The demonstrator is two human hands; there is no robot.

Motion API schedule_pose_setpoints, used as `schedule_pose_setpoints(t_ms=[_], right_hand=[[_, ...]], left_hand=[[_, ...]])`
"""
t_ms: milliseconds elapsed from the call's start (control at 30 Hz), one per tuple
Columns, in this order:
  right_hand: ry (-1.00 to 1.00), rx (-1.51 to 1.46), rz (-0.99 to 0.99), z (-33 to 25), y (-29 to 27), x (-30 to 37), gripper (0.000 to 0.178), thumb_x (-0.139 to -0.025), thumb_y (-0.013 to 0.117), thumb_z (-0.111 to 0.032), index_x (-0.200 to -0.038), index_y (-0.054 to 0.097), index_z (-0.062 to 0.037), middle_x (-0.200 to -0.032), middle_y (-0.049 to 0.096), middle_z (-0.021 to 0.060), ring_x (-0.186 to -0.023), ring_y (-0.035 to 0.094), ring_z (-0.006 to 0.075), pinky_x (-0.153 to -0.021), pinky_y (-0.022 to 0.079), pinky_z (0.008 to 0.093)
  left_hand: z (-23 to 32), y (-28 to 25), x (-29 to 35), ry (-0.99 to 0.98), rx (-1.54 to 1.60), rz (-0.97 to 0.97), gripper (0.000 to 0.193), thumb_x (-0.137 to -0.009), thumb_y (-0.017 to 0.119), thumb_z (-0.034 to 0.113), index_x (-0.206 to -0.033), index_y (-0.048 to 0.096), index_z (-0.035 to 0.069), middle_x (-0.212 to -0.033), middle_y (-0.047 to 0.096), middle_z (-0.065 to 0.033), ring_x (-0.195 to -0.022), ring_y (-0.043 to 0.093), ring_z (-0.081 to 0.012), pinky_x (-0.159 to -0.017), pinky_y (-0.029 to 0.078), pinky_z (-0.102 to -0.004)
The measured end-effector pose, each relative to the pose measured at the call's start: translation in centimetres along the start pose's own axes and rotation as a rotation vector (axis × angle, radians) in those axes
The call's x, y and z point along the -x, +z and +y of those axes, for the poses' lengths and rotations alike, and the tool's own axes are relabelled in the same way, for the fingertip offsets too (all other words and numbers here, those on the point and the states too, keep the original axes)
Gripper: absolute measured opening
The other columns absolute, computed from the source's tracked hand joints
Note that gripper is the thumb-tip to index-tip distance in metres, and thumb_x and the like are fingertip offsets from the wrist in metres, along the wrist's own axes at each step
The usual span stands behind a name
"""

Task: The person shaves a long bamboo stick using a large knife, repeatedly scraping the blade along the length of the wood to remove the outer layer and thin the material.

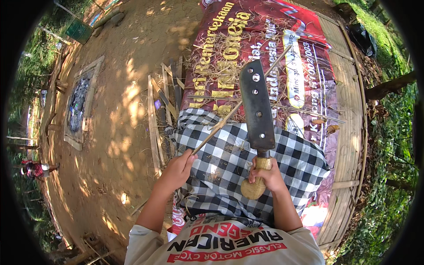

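Observation:
My right hand (271, 175) is closed round the light wooden handle of a cleaver (259, 110). Its broad dark blade, pierced by a row of holes, points away from me. In my left hand (177, 171) is the near end of a thin bamboo strip (217, 128), which slants up to the right and passes behind the blade. I cannot tell whether blade and strip touch. Beneath both hands, a black-and-white checkered cloth (221, 152) covers my lap. Thin shavings (203, 57) lie scattered beyond my lap.
A dark red printed banner (282, 66) covers much of a bamboo platform (349, 145). Split bamboo pieces (153, 123) lie at its left side. Farther left, a framed pit of ash (80, 104) is set in the dirt ground (115, 172). A person (36, 169) is at the far left.

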State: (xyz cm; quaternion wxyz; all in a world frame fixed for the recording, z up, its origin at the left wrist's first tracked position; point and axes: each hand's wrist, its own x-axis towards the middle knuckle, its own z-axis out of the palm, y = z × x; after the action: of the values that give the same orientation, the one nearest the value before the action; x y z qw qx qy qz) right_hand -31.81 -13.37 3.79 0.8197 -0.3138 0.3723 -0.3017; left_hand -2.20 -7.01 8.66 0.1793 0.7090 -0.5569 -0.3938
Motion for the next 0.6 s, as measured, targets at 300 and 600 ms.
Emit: schedule_pose_setpoints(t_ms=[300, 600], right_hand=[[-0.186, 0.282, 0.106, -4.6, -1.1, -0.2, 0.015, -0.075, 0.061, 0.005, -0.088, 0.057, 0.0021, -0.080, 0.062, 0.0076, -0.063, 0.061, 0.0151, -0.059, 0.051, 0.0308], [-0.319, 0.234, 0.104, -6.2, -3.9, -1.7, 0.057, -0.074, 0.061, 0.007, -0.130, 0.054, 0.0035, -0.083, 0.048, 0.0010, -0.068, 0.059, 0.0127, -0.064, 0.052, 0.0295]], left_hand=[[2.5, 1.8, -2.8, 0.082, 0.087, -0.012, 0.032, -0.104, 0.041, 0.026, -0.113, 0.060, 0.002, -0.066, 0.049, -0.0121, -0.059, 0.049, -0.0234, -0.061, 0.041, -0.0370], [5.9, 3.9, -4.9, 0.041, 0.094, -0.113, 0.034, -0.104, 0.040, 0.027, -0.118, 0.061, 0.005, -0.068, 0.048, -0.0072, -0.065, 0.047, -0.0187, -0.065, 0.041, -0.0333]])
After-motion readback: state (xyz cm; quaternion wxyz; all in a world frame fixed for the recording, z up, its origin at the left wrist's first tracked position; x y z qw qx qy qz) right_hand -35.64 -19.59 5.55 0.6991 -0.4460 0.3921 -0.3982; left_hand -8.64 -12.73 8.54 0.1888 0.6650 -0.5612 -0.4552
